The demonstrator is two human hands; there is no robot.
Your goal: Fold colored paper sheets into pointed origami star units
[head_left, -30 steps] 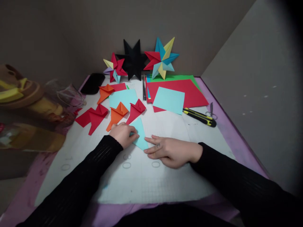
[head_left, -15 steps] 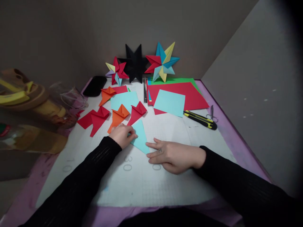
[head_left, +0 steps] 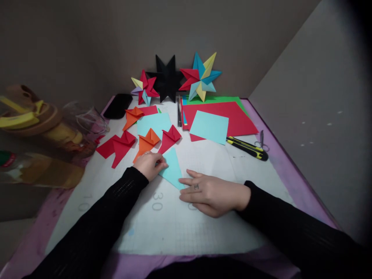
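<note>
A folded piece of light blue paper lies on the white sheet between my hands. My left hand is closed at its left side, thumb and fingertips pinched on its edge and hiding that part. On the other side my right hand is open, palm down, fingers stretched apart, with fingertips touching the paper's lower right corner. Just beyond my left hand lie an orange folded paper piece and a red one. More red folded paper is to their left.
Three paper stars, one black, lean on the wall. A light blue square rests on red sheets. Nearby are a utility knife and small scissors. A phone, a bottle and a tumbler are left.
The whole view has shifted slightly. My right hand has slid a little towards me along the paper's edge. The left hand keeps its pinch at the paper's left side.
</note>
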